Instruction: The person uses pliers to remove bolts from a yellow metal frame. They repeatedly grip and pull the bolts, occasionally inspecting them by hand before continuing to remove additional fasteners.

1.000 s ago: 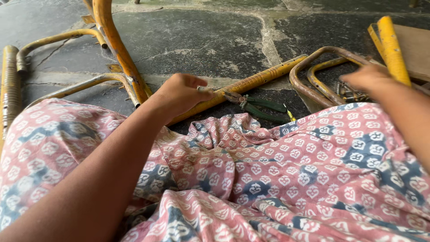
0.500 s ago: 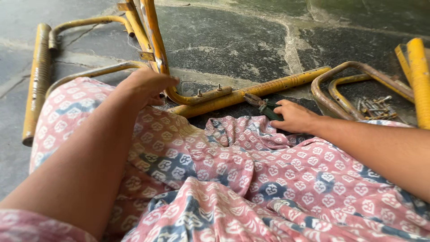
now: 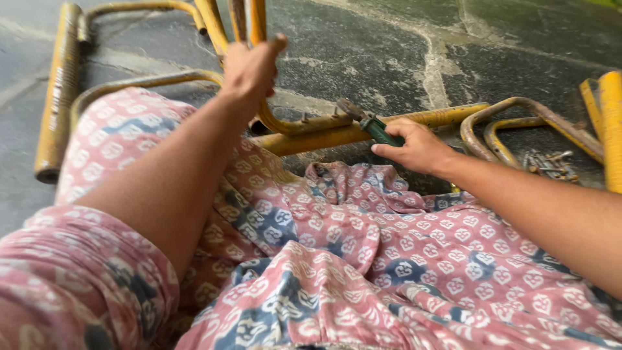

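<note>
Left hand [image 3: 249, 68] observed in the head view: my fingers are wrapped around a curved yellow tube [image 3: 275, 120] of the metal frame, gripping it just below where several upright yellow bars meet. Grip is closed on the tube; thumb points up.

Right hand [image 3: 414, 146] is clenched on a green-handled tool [image 3: 376, 128], which looks like pliers. Its worn metal head points up and left, lying against the long yellow bar [image 3: 389, 126] that runs across the stone floor [image 3: 363, 39]. Whether the head actually bites on anything, I cannot tell.

Both forearms reach forward over my lap, which is covered in pink and blue patterned cloth [image 3: 363, 259]. That cloth lies right up against the long bar.

To the right, rusty bent tube loops [image 3: 518, 113] rest on the floor, with a small heap of screws [image 3: 547, 165] just beside them. A separate yellow tube [image 3: 58, 91] lies far left, well apart from the tool.
</note>
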